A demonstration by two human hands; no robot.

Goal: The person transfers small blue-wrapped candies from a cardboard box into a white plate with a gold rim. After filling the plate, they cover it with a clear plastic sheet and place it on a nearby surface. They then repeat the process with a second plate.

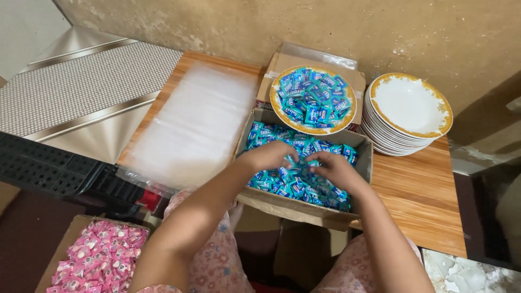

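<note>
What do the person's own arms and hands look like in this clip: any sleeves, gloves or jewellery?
Both forearms are bare, with no sleeves in view. The left hand and right hand are ungloved, and no rings, watch or bracelets are visible. Pink floral clothing shows below the arms.

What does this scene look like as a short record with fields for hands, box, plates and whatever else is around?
left hand: down in the cardboard box, on the blue candy sachets
right hand: in the same box, fingers among the sachets
filled plate: gold-rimmed, heaped with blue sachets, resting on a second carton behind
empty plates: white stack with gold rims, right of the filled plate
clear plastic bags: flat pile left of the box
pink sachets: in another carton, lower left
surface: wooden table
</note>
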